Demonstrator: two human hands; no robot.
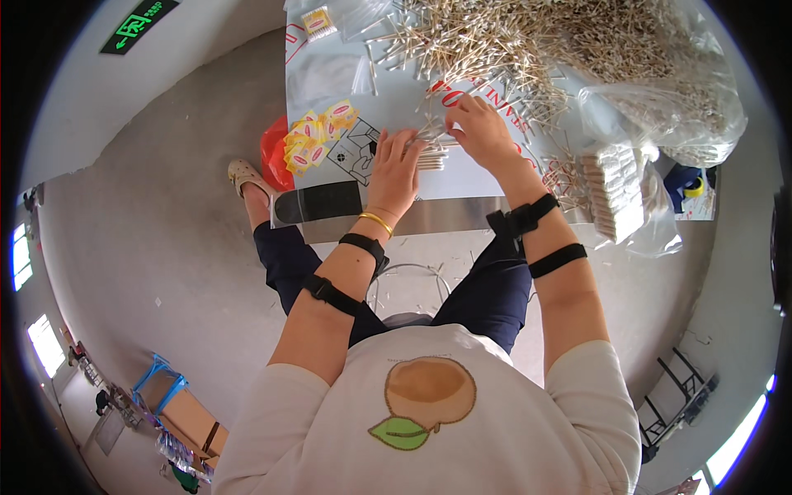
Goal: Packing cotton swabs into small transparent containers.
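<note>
On the table in front of me, several cotton swabs (pixel 431 159) lie lined up side by side. My left hand (pixel 394 175) rests at their left ends, its fingers stretched forward and slightly apart. Just right of them, my right hand (pixel 484 136) has its fingers bent, with thumb and forefinger pinched at the tips of a few loose swabs (pixel 431 129) that lean between both hands. What exactly sits between those fingertips is partly hidden. Beyond my hands spreads a big heap of loose cotton swabs (pixel 487 41).
Small yellow-and-white labels (pixel 318 136) lie left of my left hand, beside a red bag (pixel 275 153). Clear plastic bags (pixel 326 77) and a packed bundle (pixel 318 23) lie farther back. Stacked swab packs (pixel 615 194) and a large swab-filled bag (pixel 701 107) stand at right.
</note>
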